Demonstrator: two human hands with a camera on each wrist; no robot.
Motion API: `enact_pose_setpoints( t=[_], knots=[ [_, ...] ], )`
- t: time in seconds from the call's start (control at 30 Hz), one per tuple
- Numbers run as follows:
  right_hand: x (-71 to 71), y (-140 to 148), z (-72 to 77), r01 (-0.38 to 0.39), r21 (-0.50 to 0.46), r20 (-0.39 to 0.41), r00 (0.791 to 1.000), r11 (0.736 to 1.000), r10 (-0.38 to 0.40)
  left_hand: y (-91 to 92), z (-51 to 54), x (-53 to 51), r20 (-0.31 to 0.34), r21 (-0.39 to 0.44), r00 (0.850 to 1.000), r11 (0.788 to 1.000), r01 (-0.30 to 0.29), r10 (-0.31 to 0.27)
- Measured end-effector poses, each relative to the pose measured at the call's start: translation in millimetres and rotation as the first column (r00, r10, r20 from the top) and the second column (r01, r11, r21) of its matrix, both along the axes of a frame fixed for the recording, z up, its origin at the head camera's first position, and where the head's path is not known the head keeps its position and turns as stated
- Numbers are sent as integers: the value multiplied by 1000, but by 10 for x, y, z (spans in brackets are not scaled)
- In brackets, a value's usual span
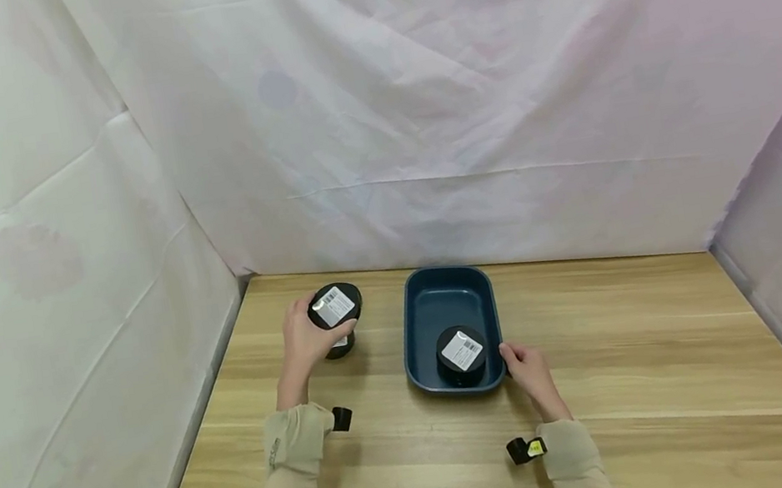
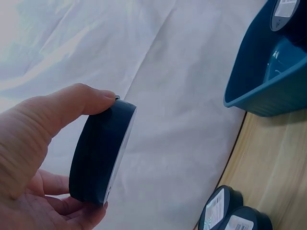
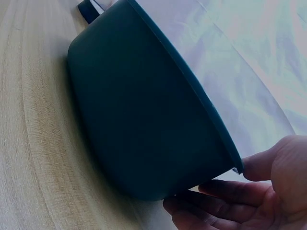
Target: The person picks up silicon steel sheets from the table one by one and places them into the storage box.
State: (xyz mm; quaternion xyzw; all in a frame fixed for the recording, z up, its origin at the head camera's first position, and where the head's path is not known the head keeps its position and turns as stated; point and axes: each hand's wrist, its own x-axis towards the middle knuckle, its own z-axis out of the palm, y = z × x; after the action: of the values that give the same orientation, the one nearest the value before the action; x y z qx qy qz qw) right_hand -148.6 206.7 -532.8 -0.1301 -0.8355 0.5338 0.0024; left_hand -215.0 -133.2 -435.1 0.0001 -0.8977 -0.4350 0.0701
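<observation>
My left hand (image 1: 305, 337) grips a round black container (image 1: 334, 305) with a white barcode label, thumb and fingers on opposite sides of its rim. The left wrist view shows this container (image 2: 103, 153) tilted on edge, raised above the table. Under it stand two more round black containers (image 2: 220, 208), mostly covered in the head view. A blue rectangular bin (image 1: 449, 307) stands to the right, with one black labelled container (image 1: 463, 351) in its near end. At the bin's near right corner, my right hand (image 1: 529, 371) pinches the rim between thumb and fingers.
The wooden table (image 1: 646, 374) reaches back to a white cloth backdrop (image 1: 463, 115). More white cloth hangs at the left side (image 1: 55, 328) and at the right. Small black devices are worn at both wrists.
</observation>
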Motion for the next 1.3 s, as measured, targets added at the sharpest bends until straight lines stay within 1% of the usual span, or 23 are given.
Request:
enact_pose_setpoints(
  t=[0.07, 0.17, 0.2, 0.33, 0.5, 0.6, 0.67, 0.83, 1.0, 1.1, 1.3],
  knots=[
    [9, -6, -1, 4, -4, -14, 1000, 1000, -4, 17, 11, -23, 3, -6, 1000, 1000, 9, -9],
    [-9, -13, -15, 18, 0, 0, 1000, 1000, -18, 48, 27, -52, 15, -9, 1000, 1000, 20, -20],
    [-21, -13, -25, 20, 3, 16, 1000, 1000, -21, 60, 33, -61, 22, -8, 1000, 1000, 23, -22],
    [-44, -26, -36, 28, 20, 32, 999, 999, -28, 111, 28, -111, 35, -12, 998, 999, 49, -49],
    [-35, -53, -31, 37, 25, 24, 999, 999, -38, 204, 4, -178, 4, -46, 996, 995, 89, -88],
    [-33, -70, -39, 36, 13, 23, 999, 999, -36, 276, 11, -213, -15, -65, 993, 991, 113, -115],
    [-35, -83, -48, 37, 11, 20, 999, 999, -38, 328, 18, -237, -19, -63, 991, 989, 132, -134],
    [-44, -122, -59, 44, 33, -17, 999, 998, -43, 454, 10, -298, -27, -59, 986, 985, 162, -164],
    [-41, -163, -63, 57, 22, -37, 998, 998, -56, 562, -52, -364, -25, -75, 980, 978, 195, -197],
    [-40, -181, -70, 57, 24, -50, 997, 998, -56, 607, -72, -384, -22, -75, 976, 974, 214, -216],
    [-29, -206, -77, 48, 19, -64, 997, 999, -47, 667, -71, -432, -7, -84, 976, 973, 215, -217]
  ],
)
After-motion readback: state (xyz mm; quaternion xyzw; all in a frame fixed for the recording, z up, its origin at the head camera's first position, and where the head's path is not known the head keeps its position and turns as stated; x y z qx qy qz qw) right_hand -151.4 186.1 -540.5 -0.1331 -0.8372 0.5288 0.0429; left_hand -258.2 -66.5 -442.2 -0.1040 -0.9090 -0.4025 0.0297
